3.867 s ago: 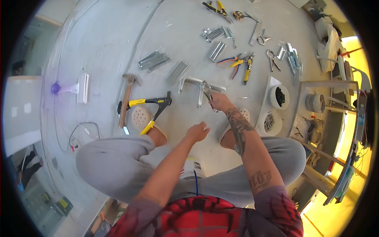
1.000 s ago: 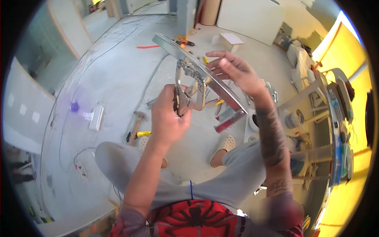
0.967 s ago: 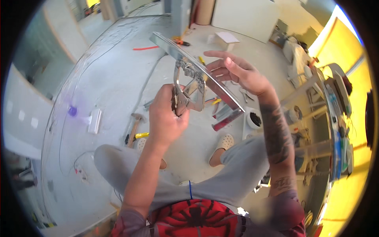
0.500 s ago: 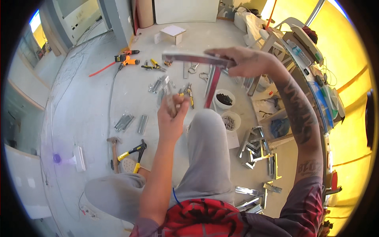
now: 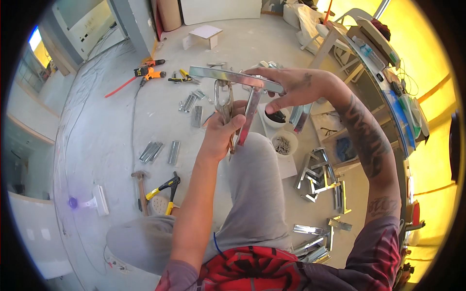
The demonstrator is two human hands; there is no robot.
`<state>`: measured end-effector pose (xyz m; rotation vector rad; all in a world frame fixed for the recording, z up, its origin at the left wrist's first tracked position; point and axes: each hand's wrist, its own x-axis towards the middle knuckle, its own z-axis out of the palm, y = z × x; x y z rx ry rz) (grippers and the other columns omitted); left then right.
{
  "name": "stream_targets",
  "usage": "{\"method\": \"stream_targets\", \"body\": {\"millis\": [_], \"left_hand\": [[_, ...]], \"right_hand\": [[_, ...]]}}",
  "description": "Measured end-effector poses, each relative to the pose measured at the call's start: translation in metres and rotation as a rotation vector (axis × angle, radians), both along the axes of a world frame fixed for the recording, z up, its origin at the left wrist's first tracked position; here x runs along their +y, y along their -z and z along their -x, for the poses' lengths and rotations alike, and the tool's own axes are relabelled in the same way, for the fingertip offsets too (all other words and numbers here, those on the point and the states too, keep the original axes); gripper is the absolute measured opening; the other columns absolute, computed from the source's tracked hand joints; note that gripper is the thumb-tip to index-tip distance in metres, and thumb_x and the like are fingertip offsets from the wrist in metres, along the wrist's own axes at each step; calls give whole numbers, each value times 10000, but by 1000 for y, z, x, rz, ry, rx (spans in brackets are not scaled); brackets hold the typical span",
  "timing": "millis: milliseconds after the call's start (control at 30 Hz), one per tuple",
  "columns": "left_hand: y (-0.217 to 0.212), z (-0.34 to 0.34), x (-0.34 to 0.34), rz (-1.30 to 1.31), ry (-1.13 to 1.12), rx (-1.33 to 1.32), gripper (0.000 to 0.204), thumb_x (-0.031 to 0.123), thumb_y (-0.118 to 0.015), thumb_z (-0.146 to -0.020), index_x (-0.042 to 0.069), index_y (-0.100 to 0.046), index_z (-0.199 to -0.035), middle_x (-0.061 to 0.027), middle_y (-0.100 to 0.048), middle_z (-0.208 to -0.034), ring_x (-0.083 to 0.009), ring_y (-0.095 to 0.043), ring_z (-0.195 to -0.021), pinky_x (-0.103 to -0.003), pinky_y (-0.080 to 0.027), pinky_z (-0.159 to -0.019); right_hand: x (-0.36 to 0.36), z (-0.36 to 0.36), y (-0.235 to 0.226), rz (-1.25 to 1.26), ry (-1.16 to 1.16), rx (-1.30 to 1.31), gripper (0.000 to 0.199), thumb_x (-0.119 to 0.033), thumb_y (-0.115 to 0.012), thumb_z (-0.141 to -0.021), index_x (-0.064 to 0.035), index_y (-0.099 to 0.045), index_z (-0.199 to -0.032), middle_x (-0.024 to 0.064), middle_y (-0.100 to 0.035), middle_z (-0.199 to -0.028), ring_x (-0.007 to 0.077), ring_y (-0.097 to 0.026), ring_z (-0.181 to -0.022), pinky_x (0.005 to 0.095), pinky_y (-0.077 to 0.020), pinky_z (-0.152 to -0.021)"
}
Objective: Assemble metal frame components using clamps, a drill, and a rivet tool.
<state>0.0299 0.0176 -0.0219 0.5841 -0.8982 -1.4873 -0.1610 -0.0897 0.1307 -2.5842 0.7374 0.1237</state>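
Observation:
My right hand [image 5: 303, 85] grips a metal channel frame [image 5: 218, 73] above my raised knee. One shiny channel runs across; a second [image 5: 249, 116] hangs down from it, and another channel piece [image 5: 301, 117] shows below the hand. Locking clamp pliers [image 5: 224, 97] are in my closed left hand [image 5: 221, 132], beside the hanging channel. Their jaws reach up to the underside of the cross channel; whether they touch it I cannot tell. Behind the frame, a white bucket of black screws [image 5: 266, 125] is partly hidden. A second bucket [image 5: 294, 139] holds grey fasteners.
Cut channel pieces [image 5: 173, 152] lie on the floor at left, near a hammer [image 5: 141, 189] and yellow-black snips [image 5: 170, 191]. An orange drill [image 5: 154, 74] lies farther off. Bent metal brackets [image 5: 315, 177] are heaped at right, beside a cluttered table [image 5: 371, 80].
My left hand has risen to the frame, and the clamp pliers now show clearly in it. The frame has shifted slightly left and tilted, its hanging channel now near the left hand.

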Motion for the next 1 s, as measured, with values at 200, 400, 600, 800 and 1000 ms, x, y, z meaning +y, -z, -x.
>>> {"method": "stream_targets", "body": {"millis": [200, 400, 600, 800, 1000], "left_hand": [[1, 13, -12, 40, -20, -52, 570, 245, -766, -827, -18, -523, -1271, -124, -634, -1154, -198, -606, -1046, -324, -484, -917], [7, 17, -13, 68, -79, -38, 499, 214, -764, -829, 3, -554, -1229, -87, -633, -1098, -184, -588, -1039, -330, -459, -932], [10, 16, -12, 107, -83, 10, 481, 204, -766, -828, 6, -557, -1214, -66, -626, -1077, -167, -576, -1032, -307, -457, -890], [15, 11, -11, 52, -140, -8, 404, 166, -714, -873, 2, -558, -1207, -58, -624, -1033, -153, -577, -990, -306, -472, -822], [7, -4, 29, -162, -352, -156, 276, 145, -626, -924, -19, -591, -1143, -69, -636, -872, -147, -603, -794, -295, -478, -723]], "right_hand": [[14, -6, 6, 82, 277, -15, 771, -706, -663, -720, -5, -655, -1041, 207, -679, -916, 364, -660, -902, 434, -501, -802], [30, -15, 3, 246, 414, -8, 730, -681, -676, -675, 23, -685, -869, 178, -676, -746, 330, -678, -762, 414, -520, -729], [32, -24, 5, 259, 414, -10, 660, -595, -679, -671, 26, -676, -897, 187, -685, -788, 346, -674, -765, 410, -537, -728], [28, -25, 10, 227, 365, -30, 598, -512, -694, -739, 33, -630, -973, 198, -663, -767, 363, -649, -744, 414, -490, -706], [22, -17, 21, 187, 284, -23, 726, -480, -670, -781, -99, -476, -1368, 199, -696, -909, 378, -660, -819, 421, -504, -778]]}}
